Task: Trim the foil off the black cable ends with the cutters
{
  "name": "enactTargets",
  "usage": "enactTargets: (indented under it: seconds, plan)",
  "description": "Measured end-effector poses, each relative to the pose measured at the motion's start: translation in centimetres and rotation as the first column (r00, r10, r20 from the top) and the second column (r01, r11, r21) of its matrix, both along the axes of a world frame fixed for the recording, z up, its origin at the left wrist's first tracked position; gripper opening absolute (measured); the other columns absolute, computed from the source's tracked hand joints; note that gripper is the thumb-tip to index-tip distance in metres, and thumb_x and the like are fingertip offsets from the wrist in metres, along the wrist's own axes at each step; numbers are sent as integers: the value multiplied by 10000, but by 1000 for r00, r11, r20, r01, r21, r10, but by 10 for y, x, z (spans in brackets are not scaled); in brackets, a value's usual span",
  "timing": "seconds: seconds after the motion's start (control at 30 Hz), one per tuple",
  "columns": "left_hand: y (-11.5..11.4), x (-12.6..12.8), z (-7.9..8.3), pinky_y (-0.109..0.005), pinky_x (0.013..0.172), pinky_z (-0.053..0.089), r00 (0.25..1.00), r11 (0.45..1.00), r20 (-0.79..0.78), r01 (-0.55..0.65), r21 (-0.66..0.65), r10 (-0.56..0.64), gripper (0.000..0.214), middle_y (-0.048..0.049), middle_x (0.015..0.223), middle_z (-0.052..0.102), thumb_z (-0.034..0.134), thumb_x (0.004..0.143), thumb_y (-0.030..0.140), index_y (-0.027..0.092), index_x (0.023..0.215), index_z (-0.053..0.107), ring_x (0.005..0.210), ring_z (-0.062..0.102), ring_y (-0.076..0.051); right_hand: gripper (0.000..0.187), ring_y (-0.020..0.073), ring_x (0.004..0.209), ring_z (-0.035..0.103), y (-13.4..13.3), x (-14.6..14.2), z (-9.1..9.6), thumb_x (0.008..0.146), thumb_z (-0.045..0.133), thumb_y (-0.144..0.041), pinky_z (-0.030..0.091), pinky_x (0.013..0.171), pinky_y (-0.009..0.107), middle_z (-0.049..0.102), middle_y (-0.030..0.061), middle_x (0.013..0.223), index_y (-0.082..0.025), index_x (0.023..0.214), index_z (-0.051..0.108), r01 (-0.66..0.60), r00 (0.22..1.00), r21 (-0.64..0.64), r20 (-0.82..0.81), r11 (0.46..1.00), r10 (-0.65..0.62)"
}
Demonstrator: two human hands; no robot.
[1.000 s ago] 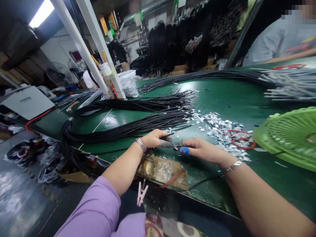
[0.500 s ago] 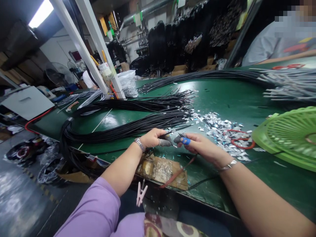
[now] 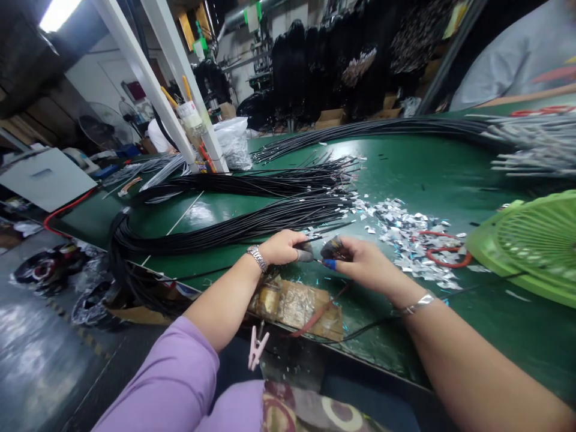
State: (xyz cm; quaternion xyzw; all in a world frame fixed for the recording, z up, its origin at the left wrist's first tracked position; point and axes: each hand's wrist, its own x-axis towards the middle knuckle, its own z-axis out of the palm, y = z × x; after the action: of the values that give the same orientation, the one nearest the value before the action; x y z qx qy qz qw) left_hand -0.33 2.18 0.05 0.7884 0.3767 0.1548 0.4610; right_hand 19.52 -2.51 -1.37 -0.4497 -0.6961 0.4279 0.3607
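My left hand is closed in a pinch on the end of a thin black cable near the front of the green table. My right hand is closed a few centimetres to its right, fingers curled round a small dark tool with a blue tip; the two hands almost touch. Just behind them lies a long bundle of black cables, curving away to the left. A red-brown strap or cord hangs from under my right hand over a taped cardboard pad.
Silvery foil scraps and red-handled scissors lie right of my hands. A green fan grille sits at the right edge. More black cables and grey ones lie further back. Another person in grey sits opposite. White posts stand at the left.
My right hand has lifted a little and drawn in towards the left one, turning so the blue tip points down. The left hand stays pinched on the cable.
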Motion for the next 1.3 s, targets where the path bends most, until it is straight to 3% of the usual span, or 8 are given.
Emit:
enactTargets:
  seconds: [0.1, 0.17, 0.27, 0.37, 0.53, 0.83, 1.07, 1.3]
  plan:
    - [-2, 2, 0, -200, 548, 308, 998, 1000, -53, 14, 5, -14, 177, 57, 581, 471, 649, 644, 273, 122, 646, 558, 567, 389, -71, 13, 136, 552, 459, -4, -4, 0, 629, 543, -221, 357, 535, 267, 533, -25, 553, -209, 624, 539, 0, 992, 167, 122, 986, -21]
    - [-3, 5, -1, -201, 519, 294, 996, 998, -80, 39, -44, -42, 177, 62, 548, 452, 650, 634, 268, 128, 625, 542, 531, 378, -66, 19, 136, 543, 454, -4, -6, 1, 603, 534, -214, 350, 524, 267, 523, -26, 546, -214, 611, 518, 45, 993, 179, 103, 983, -65]
    - [-4, 6, -1, -203, 492, 303, 998, 988, -44, 29, -153, -37, 207, 65, 512, 440, 664, 628, 299, 132, 630, 541, 482, 379, -60, 102, 146, 567, 492, 0, -6, 2, 592, 572, -262, 380, 528, 269, 569, -6, 610, -215, 673, 532, 212, 977, 67, -37, 975, -210]
    - [-4, 5, 1, -200, 460, 300, 996, 973, 50, -55, -222, 67, 288, 67, 487, 441, 701, 608, 369, 132, 657, 545, 439, 378, -53, 208, 126, 509, 445, 4, -3, 1, 601, 624, -340, 344, 472, 254, 524, -25, 574, -208, 749, 563, 308, 939, -91, -130, 947, -318]
    - [-3, 1, 5, -182, 401, 259, 967, 943, 142, -162, -290, 210, 410, 73, 444, 432, 747, 572, 471, 132, 654, 532, 380, 340, -34, 368, 80, 432, 315, 3, -5, 1, 583, 698, -469, 223, 411, 232, 441, -65, 512, -191, 792, 578, 213, 933, -287, -225, 934, -281]
    - [-5, 5, 4, -186, 382, 211, 978, 943, 159, -80, -324, 137, 480, 69, 446, 416, 745, 574, 548, 105, 700, 609, 373, 308, -29, 451, 95, 490, 362, -2, -12, 3, 561, 777, -511, 257, 453, 253, 556, -18, 629, -205, 832, 587, 144, 924, -249, -313, 958, -220]
    - [-5, 4, 2, -190, 382, 220, 988, 951, 137, -23, -310, 68, 486, 81, 439, 400, 758, 565, 549, 109, 699, 602, 369, 300, -28, 458, 139, 611, 501, -1, -14, 1, 481, 820, -460, 355, 521, 256, 592, -5, 673, -205, 772, 576, 144, 923, -258, -312, 955, -223]
    - [-6, 5, 4, -193, 380, 218, 987, 953, 130, -52, -300, 95, 513, 79, 440, 411, 755, 546, 573, 110, 699, 594, 369, 303, -30, 441, 112, 536, 444, 0, -13, -1, 519, 791, -472, 313, 467, 248, 558, -18, 625, -189, 789, 584, 150, 929, -267, -290, 952, -228]
